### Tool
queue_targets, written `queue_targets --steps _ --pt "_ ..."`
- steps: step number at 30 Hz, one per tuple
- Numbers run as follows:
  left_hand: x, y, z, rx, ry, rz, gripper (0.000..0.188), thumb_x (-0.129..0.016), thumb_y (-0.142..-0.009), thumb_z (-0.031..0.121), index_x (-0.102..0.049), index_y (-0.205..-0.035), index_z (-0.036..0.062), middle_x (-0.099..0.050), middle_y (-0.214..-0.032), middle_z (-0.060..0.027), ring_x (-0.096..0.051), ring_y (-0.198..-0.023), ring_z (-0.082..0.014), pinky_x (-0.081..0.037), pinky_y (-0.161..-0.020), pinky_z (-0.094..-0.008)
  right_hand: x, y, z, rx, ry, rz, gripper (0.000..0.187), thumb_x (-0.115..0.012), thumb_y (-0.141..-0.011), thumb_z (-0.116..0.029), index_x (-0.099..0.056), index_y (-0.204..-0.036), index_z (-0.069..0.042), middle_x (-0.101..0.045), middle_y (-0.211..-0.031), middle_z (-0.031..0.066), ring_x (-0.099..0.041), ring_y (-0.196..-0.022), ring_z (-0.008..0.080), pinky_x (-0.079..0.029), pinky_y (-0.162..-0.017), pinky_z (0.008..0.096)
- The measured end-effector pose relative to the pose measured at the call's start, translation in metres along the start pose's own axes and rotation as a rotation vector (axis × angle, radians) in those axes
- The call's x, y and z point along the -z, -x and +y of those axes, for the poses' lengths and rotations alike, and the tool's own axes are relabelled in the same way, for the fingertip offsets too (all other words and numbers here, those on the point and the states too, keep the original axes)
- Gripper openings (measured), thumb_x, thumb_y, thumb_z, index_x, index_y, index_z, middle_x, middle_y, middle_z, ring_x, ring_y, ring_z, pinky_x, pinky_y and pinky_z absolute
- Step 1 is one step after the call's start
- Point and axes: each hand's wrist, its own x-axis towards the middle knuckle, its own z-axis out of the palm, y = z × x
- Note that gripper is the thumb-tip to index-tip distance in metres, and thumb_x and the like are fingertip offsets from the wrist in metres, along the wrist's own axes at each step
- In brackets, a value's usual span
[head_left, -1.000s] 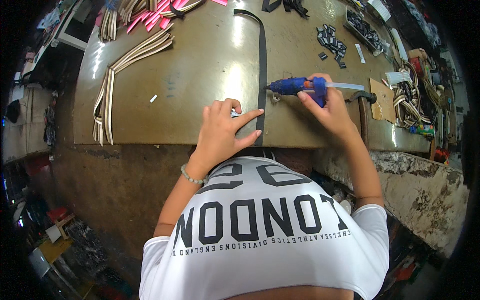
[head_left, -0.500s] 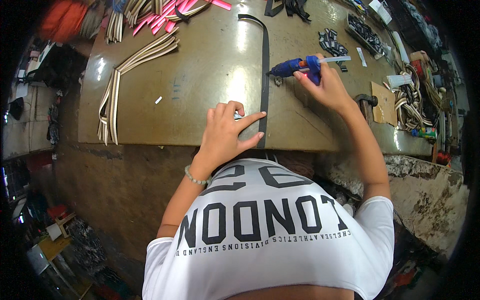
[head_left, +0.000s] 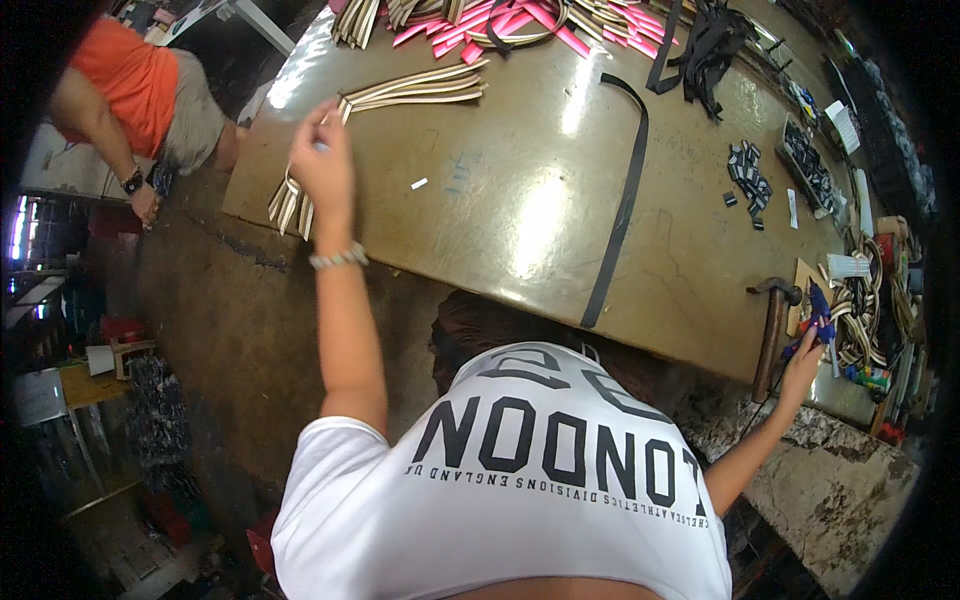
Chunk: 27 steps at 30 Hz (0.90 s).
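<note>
above brown floor (head_left: 220, 330), straps (head_left: 420, 91) on glossy table (head_left: 480, 225)

The person's white short-sleeved shirt (head_left: 520, 535) bears large black letters (head_left: 549, 448) and numerals (head_left: 527, 366) — smaller black lettering (head_left: 560, 492) nearer its neckline.

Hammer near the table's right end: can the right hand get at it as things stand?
Probably not immediately: the hammer lies close to the right hand, but that hand's grip seems taken up by the blue glue gun.

Glossy smooth tabletop (head_left: 480, 230), matt cloth strip (head_left: 627, 200), cloth bands (head_left: 420, 91), plastic glue gun (head_left: 819, 308), metal-headed hammer (head_left: 772, 330)
</note>
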Motion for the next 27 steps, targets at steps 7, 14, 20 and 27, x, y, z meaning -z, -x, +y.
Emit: queue_targets --steps 7,14,20,27 --pt "-0.01 -0.054 -0.099 -0.176 -0.669 -0.19 0.046 -0.072 -0.083 0.044 -0.073 -0.106 0.0038 -0.07 -0.095 -0.0162 -0.064 -0.095 -0.0354 -0.047 -0.087 -0.0447 0.075 0.081 -0.079 -0.028 -0.175 -0.369 0.064 -0.051 -0.097 -0.056 -0.062 -0.099 0.007 -0.062 -0.072 0.012 -0.059 -0.063 0.0182 -0.046 -0.062 0.0319" --pt "0.021 -0.051 0.049 0.024 0.078 -0.28 0.027 -0.072 -0.09 0.024 -0.072 -0.102 0.0003 -0.064 -0.075 -0.0006 -0.052 -0.067 -0.0053 -0.041 -0.061 -0.0198 0.09 0.11 -0.167 0.587 -0.538 -0.409 0.033 -0.065 -0.095 -0.023 -0.063 -0.115 0.002 -0.069 -0.103 0.0113 -0.064 -0.095 0.0145 -0.049 -0.082 0.0272" --pt "0.063 0.039 0.224 -0.634 0.352 -0.496 0.019 -0.074 -0.086 0.01 -0.069 -0.101 -0.003 -0.068 -0.085 -0.0064 -0.061 -0.076 -0.0117 -0.047 -0.072 -0.0229 0.092 0.12 -0.282 1.136 -0.993 0.217 0.035 -0.064 -0.095 -0.02 -0.061 -0.123 0.001 -0.059 -0.131 0.0179 -0.053 -0.126 0.0234 -0.039 -0.107 0.0361" --pt "-0.011 0.063 0.215 -0.383 0.439 -0.89 0.018 -0.075 -0.086 0.018 -0.072 -0.096 0.0034 -0.06 -0.067 -0.0012 -0.052 -0.058 -0.0061 -0.04 -0.054 -0.0229 0.065 0.136 -0.286 0.636 -1.333 -0.578 0.025 -0.072 -0.089 -0.012 -0.064 -0.11 0.001 -0.066 -0.094 0.0026 -0.06 -0.084 0.0071 -0.048 -0.076 0.0205"
